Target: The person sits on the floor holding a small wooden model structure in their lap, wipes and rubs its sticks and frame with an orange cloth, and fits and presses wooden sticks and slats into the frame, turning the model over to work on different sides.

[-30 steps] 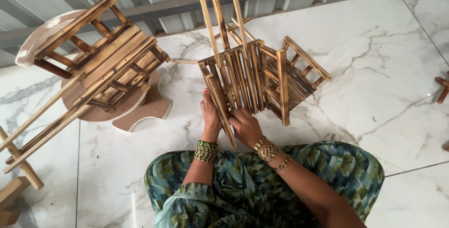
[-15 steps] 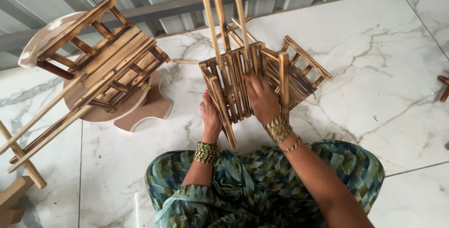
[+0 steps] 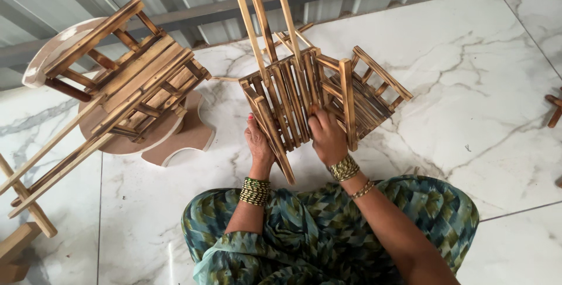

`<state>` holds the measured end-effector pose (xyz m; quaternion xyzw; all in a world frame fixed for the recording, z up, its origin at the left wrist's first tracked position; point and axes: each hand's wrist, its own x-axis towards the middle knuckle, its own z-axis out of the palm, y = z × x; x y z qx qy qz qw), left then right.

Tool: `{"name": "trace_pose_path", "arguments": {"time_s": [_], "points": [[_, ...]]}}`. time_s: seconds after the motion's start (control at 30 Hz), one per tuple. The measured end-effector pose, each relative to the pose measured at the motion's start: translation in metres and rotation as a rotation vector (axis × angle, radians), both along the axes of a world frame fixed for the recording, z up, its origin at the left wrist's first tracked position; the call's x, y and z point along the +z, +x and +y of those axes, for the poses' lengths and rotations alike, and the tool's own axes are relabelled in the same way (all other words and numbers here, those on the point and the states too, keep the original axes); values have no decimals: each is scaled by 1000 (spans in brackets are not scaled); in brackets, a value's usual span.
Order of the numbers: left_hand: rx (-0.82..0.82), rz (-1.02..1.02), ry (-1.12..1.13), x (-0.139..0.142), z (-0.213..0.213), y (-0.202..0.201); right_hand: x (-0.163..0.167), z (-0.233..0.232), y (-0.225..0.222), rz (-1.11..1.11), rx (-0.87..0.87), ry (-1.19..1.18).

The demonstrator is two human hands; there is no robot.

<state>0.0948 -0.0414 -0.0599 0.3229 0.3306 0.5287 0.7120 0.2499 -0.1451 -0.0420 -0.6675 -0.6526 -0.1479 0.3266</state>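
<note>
Head view: I see the slatted rack (image 3: 319,95) standing tilted on the marble floor (image 3: 468,86), directly in front of the seated person's knees, its three long legs (image 3: 260,16) rising out of the top of the frame. Risk, as I judge it: the rack rests on one lower edge and is top-heavy with those legs, so if either hand relaxes it could tip toward the wall or slide on the smooth floor; the charred slats also look thin and could splinter under a hard squeeze. Left hand (image 3: 259,144): wrist straight, forearm rising from the lap, fingers wrapped around the near corner post of the rack, thumb side toward the slats. Right hand (image 3: 329,137): wrist bent slightly inward, palm laid flat on the slat face, fingers pressed together and curled over a slat edge. Both hands touch the rack. A second rack (image 3: 132,80) lies on a round stool (image 3: 146,138) to the left, well apart from both hands.
</note>
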Motion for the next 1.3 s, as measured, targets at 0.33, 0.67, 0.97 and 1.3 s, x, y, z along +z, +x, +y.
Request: {"name": "trace_pose_path", "arguments": {"time_s": [0.33, 0.67, 0.97, 1.3], "points": [[59, -27, 33, -1, -3, 6, -16, -28, -17, 158, -60, -163], [34, -7, -25, 7, -9, 3, -23, -14, -6, 2240, 287, -356], [46, 16, -190, 16, 13, -5, -16, 5, -16, 2432, 270, -287], [186, 28, -334, 25, 36, -14, -14, 49, -37, 2209, 195, -207]]}}
